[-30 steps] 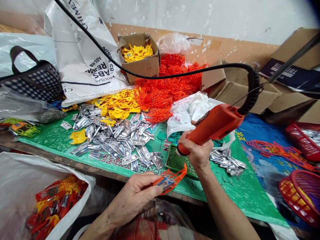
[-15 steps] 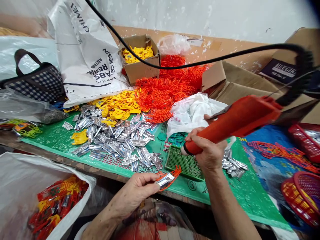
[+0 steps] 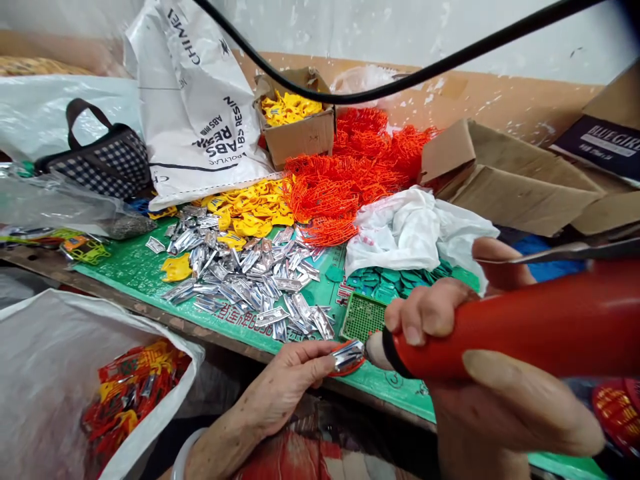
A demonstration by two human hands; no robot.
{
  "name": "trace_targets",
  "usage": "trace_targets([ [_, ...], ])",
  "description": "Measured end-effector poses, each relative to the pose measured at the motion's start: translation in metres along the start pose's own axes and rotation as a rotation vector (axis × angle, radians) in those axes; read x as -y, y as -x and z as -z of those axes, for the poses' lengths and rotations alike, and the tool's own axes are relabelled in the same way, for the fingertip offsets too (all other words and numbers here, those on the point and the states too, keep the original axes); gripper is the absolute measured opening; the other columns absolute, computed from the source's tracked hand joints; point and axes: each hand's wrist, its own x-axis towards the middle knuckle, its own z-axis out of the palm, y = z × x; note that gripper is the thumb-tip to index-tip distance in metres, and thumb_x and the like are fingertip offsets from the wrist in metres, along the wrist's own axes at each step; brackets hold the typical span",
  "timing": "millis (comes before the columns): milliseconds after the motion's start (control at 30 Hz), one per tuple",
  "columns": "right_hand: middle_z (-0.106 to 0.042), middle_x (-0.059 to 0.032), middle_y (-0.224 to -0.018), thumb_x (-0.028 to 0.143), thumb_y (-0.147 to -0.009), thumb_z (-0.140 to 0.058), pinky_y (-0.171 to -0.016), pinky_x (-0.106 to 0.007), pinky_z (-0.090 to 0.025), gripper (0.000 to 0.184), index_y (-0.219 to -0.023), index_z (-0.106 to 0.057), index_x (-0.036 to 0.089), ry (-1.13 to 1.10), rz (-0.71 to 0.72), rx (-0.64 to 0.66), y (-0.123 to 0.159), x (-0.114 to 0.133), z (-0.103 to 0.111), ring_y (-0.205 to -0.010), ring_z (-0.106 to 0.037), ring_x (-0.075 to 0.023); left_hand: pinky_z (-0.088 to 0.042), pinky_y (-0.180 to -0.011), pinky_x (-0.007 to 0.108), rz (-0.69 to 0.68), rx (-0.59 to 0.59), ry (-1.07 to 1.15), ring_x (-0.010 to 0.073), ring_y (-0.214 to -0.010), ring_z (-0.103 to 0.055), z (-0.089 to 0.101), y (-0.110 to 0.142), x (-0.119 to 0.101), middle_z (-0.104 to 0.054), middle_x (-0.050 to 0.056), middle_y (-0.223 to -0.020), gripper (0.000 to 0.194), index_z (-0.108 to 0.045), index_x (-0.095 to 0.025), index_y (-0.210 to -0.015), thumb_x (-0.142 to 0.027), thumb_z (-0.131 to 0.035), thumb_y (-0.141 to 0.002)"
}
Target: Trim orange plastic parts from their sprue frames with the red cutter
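Observation:
Low at the table's front edge, my left hand [image 3: 290, 373] pinches an orange plastic piece with a shiny metal plate [image 3: 349, 357] on it. My right hand [image 3: 480, 347] is wrapped round a red electric screwdriver [image 3: 540, 327], lying nearly level. Its pale nose [image 3: 377, 351] meets the plate's right end; whether the bit touches a screw is hidden. Behind the nose, a green perforated tray [image 3: 364, 317] is partly covered by the right hand and tool. Loose metal plates [image 3: 250, 283] lie heaped beyond my left hand.
Yellow parts [image 3: 255, 210] and orange frames [image 3: 345, 180] are piled farther back. A white plastic bag [image 3: 400, 227] rests by green pieces [image 3: 400, 280]. An open sack [image 3: 30, 373] of assembled parts stands at left. A black cable [image 3: 370, 93] hangs across the top.
The red screwdriver has come down and toward me, swinging level, and its nose now meets the plate. My left hand still holds the piece. The view has shifted slightly right.

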Motion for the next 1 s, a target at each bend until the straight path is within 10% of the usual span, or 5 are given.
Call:
trace_targets([
  [200,-0.065,0.0034,-0.079,0.025,-0.081,-0.076,-0.077,-0.038,-0.053,0.052,-0.126,-0.055,0.039,0.025,-0.042,0.017,0.007,-0.010,-0.001,-0.071,-0.061,-0.0162,-0.038,-0.085,0.026,-0.012,0.066,0.102,0.0195,-0.093,-0.060,-0.005,0.000,-0.005,-0.076,0.004,-0.095,0.026,-0.080,-0.021,-0.102,-0.037,-0.074,-0.081],
  [1000,-0.060,0.0045,-0.077,0.031,-0.081,-0.074,-0.069,-0.036,-0.051,0.059,-0.132,-0.045,0.038,0.168,-0.055,0.114,0.006,-0.014,-0.008,-0.066,-0.059,-0.0150,-0.032,-0.063,0.021,-0.019,-0.018,0.126,0.0098,-0.067,-0.050,-0.006,0.001,-0.004,-0.073,0.000,-0.076,0.017,-0.082,-0.021,-0.087,-0.033,-0.077,-0.076],
])
